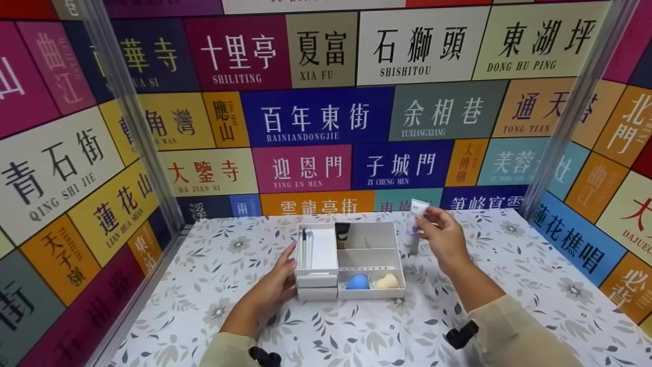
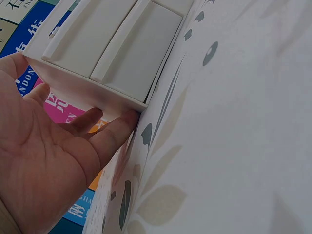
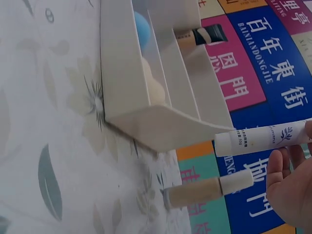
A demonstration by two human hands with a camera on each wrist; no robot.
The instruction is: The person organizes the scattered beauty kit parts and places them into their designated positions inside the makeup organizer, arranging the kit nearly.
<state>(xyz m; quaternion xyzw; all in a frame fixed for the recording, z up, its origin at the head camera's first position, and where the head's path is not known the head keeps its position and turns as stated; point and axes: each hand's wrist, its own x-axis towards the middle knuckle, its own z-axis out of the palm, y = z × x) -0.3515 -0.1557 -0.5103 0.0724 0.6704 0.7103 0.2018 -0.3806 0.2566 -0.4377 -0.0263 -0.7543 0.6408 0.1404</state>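
Note:
A white cosmetics organizer (image 1: 370, 294) stands on the table. My left hand (image 1: 281, 278) touches its left side wall with extended fingers, beside the drawers (image 2: 139, 46). My right hand (image 1: 443, 237) pinches a white tube (image 3: 261, 139) with purple print near its flat end, cap downward, just right of the organizer. Below the tube, a foundation bottle (image 3: 195, 192) with a white cap stands on the table. A blue sponge (image 1: 357, 282) and a cream sponge (image 1: 387, 281) sit in the front compartment. A black-ended tube (image 1: 342, 230) stands in a back compartment.
Thin sticks (image 1: 305, 247) lie in the organizer's upper left tray. A leaf-patterned cloth (image 1: 219, 260) covers the table. Panels with printed signs (image 1: 316, 114) rise behind and at both sides, with metal posts (image 1: 137, 117) at the corners.

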